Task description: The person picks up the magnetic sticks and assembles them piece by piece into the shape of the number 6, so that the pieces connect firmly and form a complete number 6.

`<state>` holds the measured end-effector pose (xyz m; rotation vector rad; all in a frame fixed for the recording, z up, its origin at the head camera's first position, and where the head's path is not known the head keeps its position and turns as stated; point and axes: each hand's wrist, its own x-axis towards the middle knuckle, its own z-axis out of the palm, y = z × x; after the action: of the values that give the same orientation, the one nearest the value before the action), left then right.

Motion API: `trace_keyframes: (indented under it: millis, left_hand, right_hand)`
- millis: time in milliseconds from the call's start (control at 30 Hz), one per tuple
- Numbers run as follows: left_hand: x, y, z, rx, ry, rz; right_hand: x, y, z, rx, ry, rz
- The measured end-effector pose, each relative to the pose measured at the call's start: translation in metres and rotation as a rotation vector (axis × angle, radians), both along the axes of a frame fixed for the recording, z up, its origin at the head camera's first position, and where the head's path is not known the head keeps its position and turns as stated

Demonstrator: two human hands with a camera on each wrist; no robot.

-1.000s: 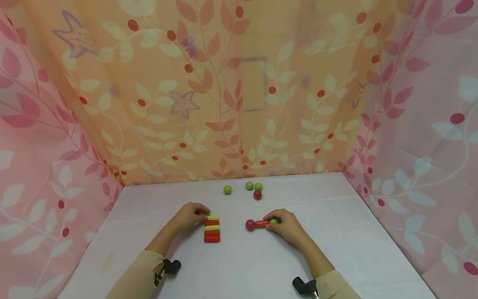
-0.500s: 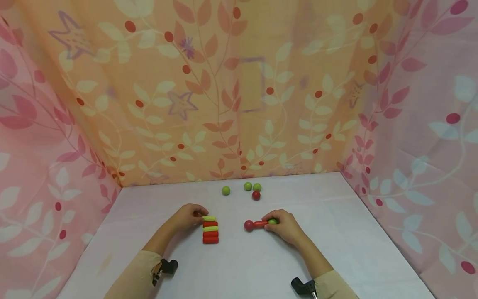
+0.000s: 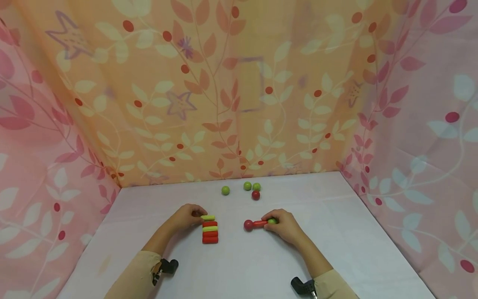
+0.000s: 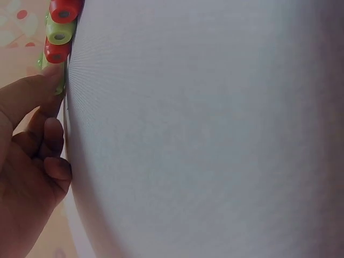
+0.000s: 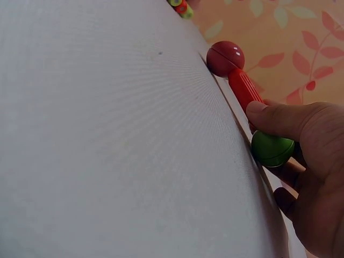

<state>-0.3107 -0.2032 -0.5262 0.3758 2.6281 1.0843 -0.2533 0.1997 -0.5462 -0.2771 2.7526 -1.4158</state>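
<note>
My left hand (image 3: 188, 216) pinches a yellow-green rod (image 3: 208, 217) between thumb and fingers, at the far end of a row of short red and yellow-green rods (image 3: 210, 234). In the left wrist view the thumb covers much of that rod, and the hollow ends of the neighbouring red rods (image 4: 57, 52) show. My right hand (image 3: 285, 225) grips a red rod (image 5: 244, 88) that has a dark red ball (image 5: 226, 58) on one end and a green ball (image 5: 272, 148) on the other, making a dumbbell shape. Its thumb lies on the rod beside the green ball.
Toward the back of the white table (image 3: 317, 199) sit a lone green ball (image 3: 225, 190), two more green balls (image 3: 247, 186) side by side, and a red ball (image 3: 255, 195) in front of them. Patterned cloth (image 3: 224, 124) encloses the back and both sides.
The yellow-green rod in my left hand has shifted slightly left and away from the row. My right hand still holds the dumbbell shape in place. The head view has drifted a little.
</note>
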Motion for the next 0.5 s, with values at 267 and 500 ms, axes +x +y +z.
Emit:
trace_keyframes:
  millis: [267,500]
  left_hand:
    - [0.002,0.001,0.004,0.054,-0.006,0.033]
    - [0.011,0.01,0.021,0.067,0.022,0.022]
  right_hand:
    - [0.0,0.0,0.001,0.015,-0.007,-0.012]
    - [0.002,0.0,0.003,0.003,-0.015,-0.005]
